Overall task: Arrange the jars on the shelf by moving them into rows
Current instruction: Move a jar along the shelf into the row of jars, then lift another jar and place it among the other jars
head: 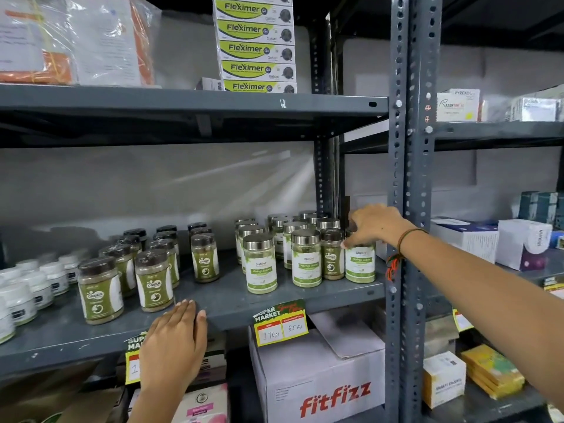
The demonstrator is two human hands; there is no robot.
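Steel-lidded jars of green powder [261, 264] stand in rows on the right half of the grey metal shelf [232, 303]. Dark-lidded jars with green labels [154, 279] stand in rows on the left half. One dark-lidded jar [332, 254] stands among the steel-lidded ones. My right hand [374, 224] reaches in from the right and grips the top of the rightmost steel-lidded jar [360, 265], hiding its lid. My left hand [177, 340] rests flat on the shelf's front edge, holding nothing.
Small white tubs [27, 288] fill the shelf's far left. A perforated upright post [407, 209] stands just right of the held jar. Boxes of Fleximer [254, 47] are stacked on the shelf above. A fitfizz carton [320, 383] sits below. Price tags [280, 323] hang from the shelf edge.
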